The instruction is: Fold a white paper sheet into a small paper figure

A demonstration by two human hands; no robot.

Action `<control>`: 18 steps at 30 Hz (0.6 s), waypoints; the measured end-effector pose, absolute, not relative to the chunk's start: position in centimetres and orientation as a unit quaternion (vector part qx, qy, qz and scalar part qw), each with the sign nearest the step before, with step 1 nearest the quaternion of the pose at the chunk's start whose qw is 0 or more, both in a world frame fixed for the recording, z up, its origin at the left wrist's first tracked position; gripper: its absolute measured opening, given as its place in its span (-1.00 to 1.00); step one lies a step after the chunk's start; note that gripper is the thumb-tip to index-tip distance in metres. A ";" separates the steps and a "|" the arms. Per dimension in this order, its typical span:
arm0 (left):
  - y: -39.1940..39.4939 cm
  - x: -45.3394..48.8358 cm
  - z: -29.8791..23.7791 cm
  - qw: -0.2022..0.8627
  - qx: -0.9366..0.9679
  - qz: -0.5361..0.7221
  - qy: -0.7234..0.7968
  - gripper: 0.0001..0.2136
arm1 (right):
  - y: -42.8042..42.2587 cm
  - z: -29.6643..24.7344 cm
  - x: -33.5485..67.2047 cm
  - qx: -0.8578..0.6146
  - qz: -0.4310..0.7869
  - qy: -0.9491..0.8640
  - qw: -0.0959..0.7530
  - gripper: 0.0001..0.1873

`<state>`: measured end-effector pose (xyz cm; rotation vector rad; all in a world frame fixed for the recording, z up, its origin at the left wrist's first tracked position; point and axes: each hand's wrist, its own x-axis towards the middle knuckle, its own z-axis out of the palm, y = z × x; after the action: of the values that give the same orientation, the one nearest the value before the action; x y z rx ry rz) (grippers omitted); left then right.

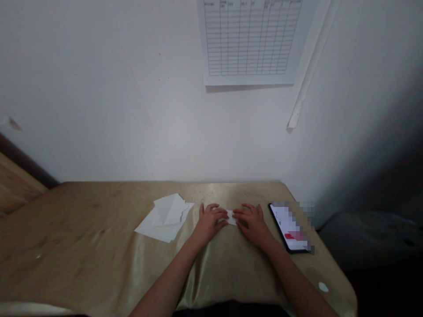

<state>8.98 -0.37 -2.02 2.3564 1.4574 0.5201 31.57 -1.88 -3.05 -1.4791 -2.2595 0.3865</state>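
Both forearms (165, 281) angle inward over the worktop (236, 275). Palms down, fingers loosely curved and partly spread, the left hand (210, 221) and right hand (254, 223) touch opposite ends of a small white paper (231, 218) between them; whether they pinch or press it, I cannot tell.

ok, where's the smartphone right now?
In the head view, the smartphone lies screen up on the right side of the table, between the right hand and the table's right edge.
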 end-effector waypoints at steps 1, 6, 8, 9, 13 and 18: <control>-0.4 9.0 -2.0 0.159 0.826 0.185 0.509 -0.85 | -1.9 -3.1 31.6 -0.529 0.146 -0.809 0.211 -0.64; -0.4 9.4 -1.8 0.146 0.829 0.198 0.502 -0.89 | -2.0 -2.7 31.4 -0.520 0.198 -0.797 0.235 -0.69; -0.5 9.5 -1.9 0.141 0.832 0.206 0.495 -0.88 | -2.2 -2.5 31.2 -0.519 0.217 -0.791 0.240 -0.74; -0.5 9.6 -1.9 0.139 0.833 0.212 0.493 -0.88 | -2.2 -2.4 31.1 -0.519 0.225 -0.788 0.242 -0.76; -0.6 9.7 -2.3 0.141 0.825 0.227 0.497 -0.88 | -2.2 -2.3 30.8 -0.517 0.240 -0.783 0.248 -0.80; -0.5 9.3 -2.1 0.146 0.819 0.220 0.510 -0.91 | -2.1 -2.8 30.8 -0.522 0.232 -0.780 0.256 -0.80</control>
<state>9.26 -0.46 -2.13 2.3580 1.4681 0.6336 30.83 -2.06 -2.77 -1.4160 -2.1186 0.6289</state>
